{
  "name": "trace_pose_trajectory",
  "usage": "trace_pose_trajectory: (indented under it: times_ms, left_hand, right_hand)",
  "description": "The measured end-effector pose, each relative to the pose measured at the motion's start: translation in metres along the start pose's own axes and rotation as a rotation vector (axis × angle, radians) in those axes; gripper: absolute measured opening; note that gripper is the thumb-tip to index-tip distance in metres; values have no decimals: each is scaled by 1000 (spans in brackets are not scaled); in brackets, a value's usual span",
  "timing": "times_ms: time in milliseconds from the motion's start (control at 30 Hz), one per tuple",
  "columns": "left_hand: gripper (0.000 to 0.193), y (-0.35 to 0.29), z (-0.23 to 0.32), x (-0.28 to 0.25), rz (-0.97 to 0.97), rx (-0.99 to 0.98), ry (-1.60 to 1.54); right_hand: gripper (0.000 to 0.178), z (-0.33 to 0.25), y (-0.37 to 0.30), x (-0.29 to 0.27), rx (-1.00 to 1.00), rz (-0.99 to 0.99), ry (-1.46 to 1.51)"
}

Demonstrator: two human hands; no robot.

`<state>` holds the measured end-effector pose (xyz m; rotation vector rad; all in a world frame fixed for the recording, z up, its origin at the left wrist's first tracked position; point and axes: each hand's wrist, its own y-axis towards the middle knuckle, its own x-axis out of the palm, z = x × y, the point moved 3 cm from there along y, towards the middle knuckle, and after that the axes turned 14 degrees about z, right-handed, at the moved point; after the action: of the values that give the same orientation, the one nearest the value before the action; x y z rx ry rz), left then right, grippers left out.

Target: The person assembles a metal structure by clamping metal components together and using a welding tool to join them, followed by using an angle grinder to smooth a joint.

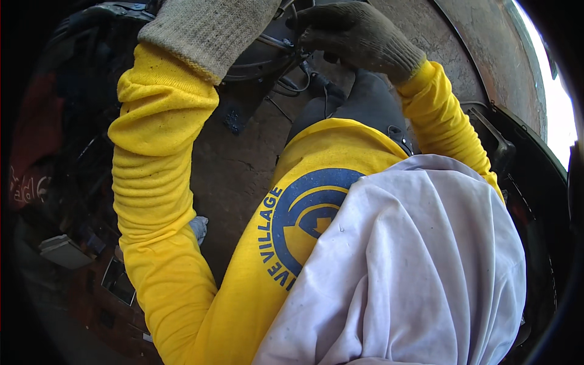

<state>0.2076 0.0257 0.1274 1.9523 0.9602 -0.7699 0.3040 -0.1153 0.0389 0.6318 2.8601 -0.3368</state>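
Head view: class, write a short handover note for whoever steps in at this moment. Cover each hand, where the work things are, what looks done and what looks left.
Left hand: in a light knitted glove, raised at the top of the picture, resting against a dark round metal part; its fingers are out of view, so grip cannot be told.
Right hand: in a dark knitted glove, fingers curled over thin black wires by that same part.
A white cloth lies over the lap, above a concrete floor.
Done: cannot tell.
Left: the wires hang loose; both hands are on the part.
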Motion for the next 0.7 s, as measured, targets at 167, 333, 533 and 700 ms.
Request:
trace_pose_trajectory:
  times_ms: [167,333,533,700]
  left_hand:
    - [10,10,3,5,-191,27,2]
    - [10,4,0,-7,-122,15,-9]
    - [9,5,5,7,-61,41,21]
    - [12,15,6,-3,-312,-6,114]
  right_hand:
    - [25,2,13,-4,-156,-153,-187]
    - [23,8,12,8,-157,-137,-213]
    - [25,18,15,0,-145,-153,-158]
    - [27,8,3,-33,282,-99,97]
